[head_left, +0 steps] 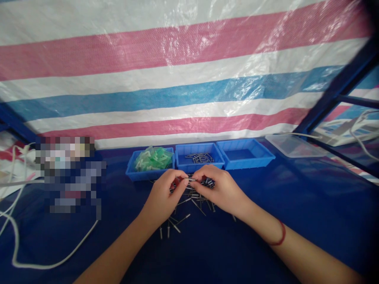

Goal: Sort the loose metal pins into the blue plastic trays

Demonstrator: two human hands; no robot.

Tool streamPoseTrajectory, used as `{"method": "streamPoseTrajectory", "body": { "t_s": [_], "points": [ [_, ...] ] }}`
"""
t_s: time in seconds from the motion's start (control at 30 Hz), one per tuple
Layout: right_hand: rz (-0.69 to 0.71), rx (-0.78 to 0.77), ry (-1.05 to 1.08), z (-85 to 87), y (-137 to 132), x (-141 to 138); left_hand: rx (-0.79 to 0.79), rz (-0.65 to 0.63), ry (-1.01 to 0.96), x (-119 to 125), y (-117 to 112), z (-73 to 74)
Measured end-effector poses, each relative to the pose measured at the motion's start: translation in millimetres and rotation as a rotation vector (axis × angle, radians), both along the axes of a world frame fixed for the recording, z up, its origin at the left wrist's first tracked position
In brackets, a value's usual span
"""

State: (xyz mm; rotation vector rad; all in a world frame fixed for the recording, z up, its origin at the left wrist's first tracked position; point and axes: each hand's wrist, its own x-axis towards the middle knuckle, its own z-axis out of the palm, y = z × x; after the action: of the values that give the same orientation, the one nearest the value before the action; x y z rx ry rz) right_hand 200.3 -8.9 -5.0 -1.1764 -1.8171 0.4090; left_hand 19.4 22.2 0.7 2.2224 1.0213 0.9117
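My left hand (164, 195) and my right hand (217, 189) meet over a loose pile of small metal pins (189, 199) on the dark blue table. Both hands are pinched, and their fingertips hold one small metal pin (189, 180) between them. More pins lie scattered toward me, near my left wrist. Just behind my hands stand three blue trays: the left tray (132, 169) holds green and white plastic pieces, the middle tray (180, 159) holds a few metal pins, and the right tray (260, 156) looks bare.
A clear plastic lid or tray (293, 146) lies to the right of the blue trays. White cables (44, 262) loop across the table at the left. A striped tarp hangs behind; a blue metal frame (334, 88) rises at the right.
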Motion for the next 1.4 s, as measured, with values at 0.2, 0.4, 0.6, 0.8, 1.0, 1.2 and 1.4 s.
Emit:
{"method": "streamPoseTrajectory", "body": {
  "t_s": [0.2, 0.4, 0.6, 0.8, 1.0, 1.2, 1.4],
  "points": [
    [0.001, 0.068, -0.056, 5.7, -5, 0, 0.084, -0.051, 0.096, -2, 3, 0.1],
    [-0.144, 0.201, -0.093, 10.2, 7, 5, 0.136, -0.033, 0.154, -3, 4, -2.2],
    [-0.393, 0.259, -0.331, 2.1, 27, 20, 0.217, -0.114, 0.316, -3, 1, -1.6],
    [-0.343, 0.229, -0.310, 0.3, 17, 20, 0.284, -0.254, 0.481, 5, -8, -2.0],
    [-0.283, 0.191, -0.277, 1.8, 10, 15, 0.320, -0.229, 0.551, 12, -9, -7.3],
    [-0.228, 0.169, -0.268, 5.9, 4, 10, 0.291, -0.163, 0.570, 18, -11, -8.7],
    [-0.194, 0.135, -0.303, 7.0, 0, 6, 0.246, -0.053, 0.634, 27, -18, -5.5]
  ]
}}
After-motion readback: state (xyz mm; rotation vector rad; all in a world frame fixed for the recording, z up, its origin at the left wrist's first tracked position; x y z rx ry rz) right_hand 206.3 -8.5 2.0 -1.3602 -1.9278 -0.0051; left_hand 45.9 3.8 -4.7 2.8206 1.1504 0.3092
